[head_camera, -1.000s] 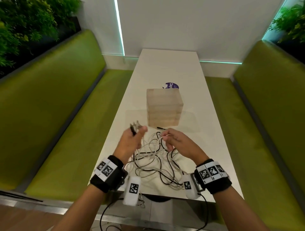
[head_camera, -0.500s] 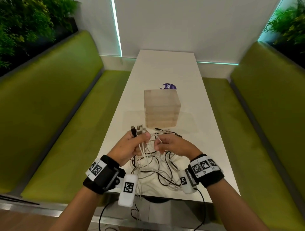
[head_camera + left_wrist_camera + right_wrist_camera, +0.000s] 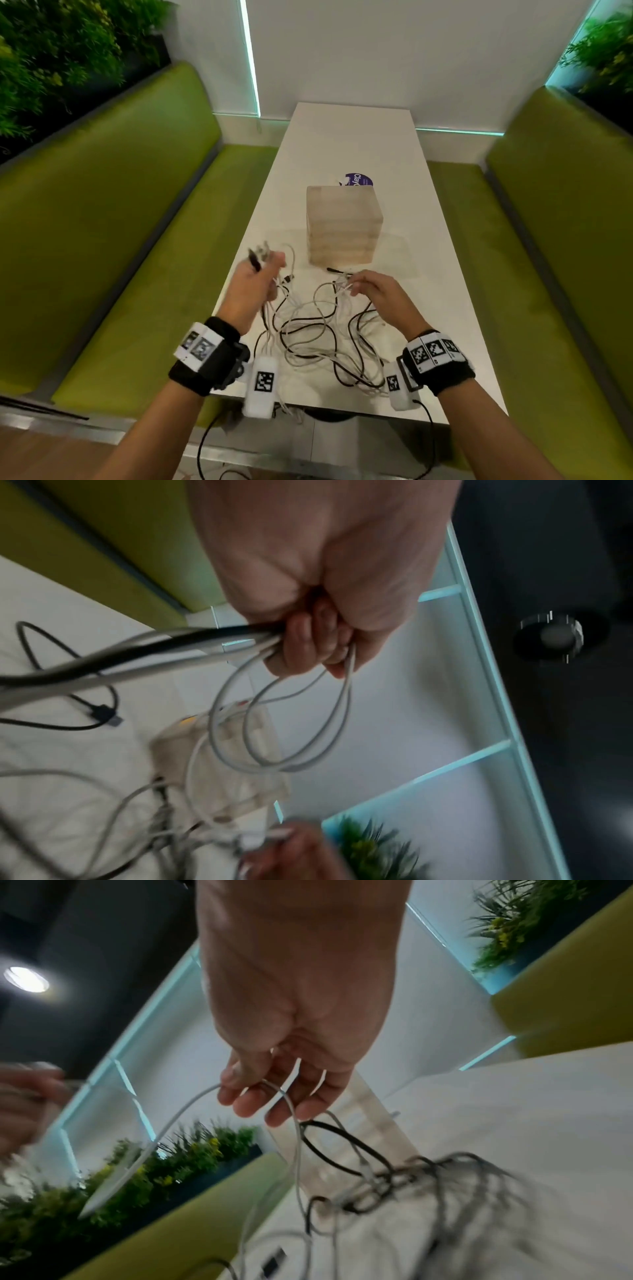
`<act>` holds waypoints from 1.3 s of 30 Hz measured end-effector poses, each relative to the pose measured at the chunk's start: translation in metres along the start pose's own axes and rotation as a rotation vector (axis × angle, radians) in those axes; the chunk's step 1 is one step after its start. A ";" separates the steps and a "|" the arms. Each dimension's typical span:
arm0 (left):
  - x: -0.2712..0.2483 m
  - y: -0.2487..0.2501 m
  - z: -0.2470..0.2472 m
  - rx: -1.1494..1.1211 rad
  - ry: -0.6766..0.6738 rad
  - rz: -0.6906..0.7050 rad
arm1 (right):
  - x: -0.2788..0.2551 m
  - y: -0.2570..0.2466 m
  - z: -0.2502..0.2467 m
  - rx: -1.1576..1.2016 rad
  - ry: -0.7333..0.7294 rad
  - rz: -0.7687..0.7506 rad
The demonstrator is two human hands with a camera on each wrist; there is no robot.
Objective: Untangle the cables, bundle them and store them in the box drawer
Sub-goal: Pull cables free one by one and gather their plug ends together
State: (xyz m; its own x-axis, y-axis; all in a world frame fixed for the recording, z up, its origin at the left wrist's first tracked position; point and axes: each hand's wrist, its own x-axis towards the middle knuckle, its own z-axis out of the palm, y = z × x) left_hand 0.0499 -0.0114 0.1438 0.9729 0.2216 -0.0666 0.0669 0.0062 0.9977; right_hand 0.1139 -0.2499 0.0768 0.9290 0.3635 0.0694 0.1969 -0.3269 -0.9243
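Head view: left hand [image 3: 255,286] fists cable ends [image 3: 262,255]; right hand [image 3: 376,291] pinches white cable [image 3: 178,1118]. Risk: pulling apart tightens tangle [image 3: 325,339] below hands.

On the long white table [image 3: 346,144], the pale wooden drawer box [image 3: 343,224] stands ahead of me, a round purple sticker [image 3: 359,179] behind it. The tangled black and white cables [image 3: 322,339] lie before it, between my left hand [image 3: 251,287] and right hand [image 3: 383,294]. Green upholstered benches [image 3: 113,246] flank both sides.
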 end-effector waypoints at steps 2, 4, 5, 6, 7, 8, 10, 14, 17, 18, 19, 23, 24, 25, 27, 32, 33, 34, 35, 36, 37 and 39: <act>-0.005 -0.014 0.017 0.220 -0.130 -0.007 | 0.003 -0.018 0.000 0.026 -0.018 -0.051; -0.008 -0.021 0.035 0.309 -0.238 0.015 | 0.004 -0.036 0.004 0.022 -0.056 -0.091; -0.010 -0.022 0.043 0.332 -0.290 0.029 | 0.004 -0.043 0.006 0.042 -0.065 -0.092; -0.010 -0.022 0.049 0.353 -0.333 0.043 | 0.003 -0.049 0.008 0.071 -0.066 -0.083; -0.010 -0.022 0.052 0.365 -0.368 0.053 | 0.003 -0.053 0.009 0.096 -0.058 -0.073; -0.009 -0.023 0.054 0.367 -0.384 0.050 | 0.003 -0.055 0.009 0.119 -0.052 -0.069; -0.007 -0.020 0.052 0.337 -0.346 0.029 | 0.004 -0.054 0.006 0.135 -0.066 -0.056; -0.009 -0.008 0.047 0.219 -0.218 -0.011 | 0.013 -0.037 0.005 -0.177 -0.186 -0.018; -0.016 0.009 0.044 0.122 -0.176 0.019 | 0.023 -0.015 0.015 -0.416 -0.253 -0.008; -0.019 0.016 0.042 0.093 -0.172 0.044 | 0.025 -0.006 0.017 -0.449 -0.253 0.019; -0.021 0.023 0.040 0.070 -0.169 0.071 | 0.027 0.001 0.019 -0.464 -0.238 0.048; -0.023 0.033 0.029 0.041 -0.141 0.119 | 0.029 0.011 0.022 -0.377 -0.165 0.136; -0.022 0.032 0.026 0.035 -0.107 0.115 | 0.029 0.011 0.022 -0.368 -0.160 0.144; -0.022 0.032 0.022 0.016 -0.072 0.114 | 0.029 0.011 0.021 -0.371 -0.156 0.147; -0.023 0.035 0.017 -0.064 -0.026 0.120 | 0.029 0.015 0.015 -0.408 -0.142 0.146; -0.027 0.051 0.010 -0.252 0.001 0.157 | 0.022 0.029 -0.002 -0.289 -0.070 0.249; -0.027 0.049 0.009 -0.207 -0.014 0.151 | 0.019 0.026 -0.004 -0.263 -0.057 0.222; -0.026 0.046 0.009 -0.136 -0.042 0.140 | 0.016 0.019 -0.004 -0.218 -0.042 0.185; -0.026 0.043 0.010 -0.055 -0.076 0.123 | 0.012 0.008 -0.005 -0.122 -0.016 0.142; -0.027 0.038 0.012 0.022 -0.115 0.099 | 0.008 -0.006 -0.006 0.006 0.016 0.108; -0.027 0.034 0.014 0.088 -0.155 0.066 | 0.003 -0.021 -0.009 0.133 0.037 0.081; -0.030 0.028 0.017 0.205 -0.245 0.008 | -0.008 -0.053 -0.014 0.316 -0.007 0.035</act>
State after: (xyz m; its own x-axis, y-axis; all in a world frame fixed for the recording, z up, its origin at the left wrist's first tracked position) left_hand 0.0268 -0.0344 0.1734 0.9962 -0.0210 -0.0842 0.0784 -0.1969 0.9773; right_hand 0.1000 -0.2479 0.1303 0.9309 0.3636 0.0339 0.0567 -0.0523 -0.9970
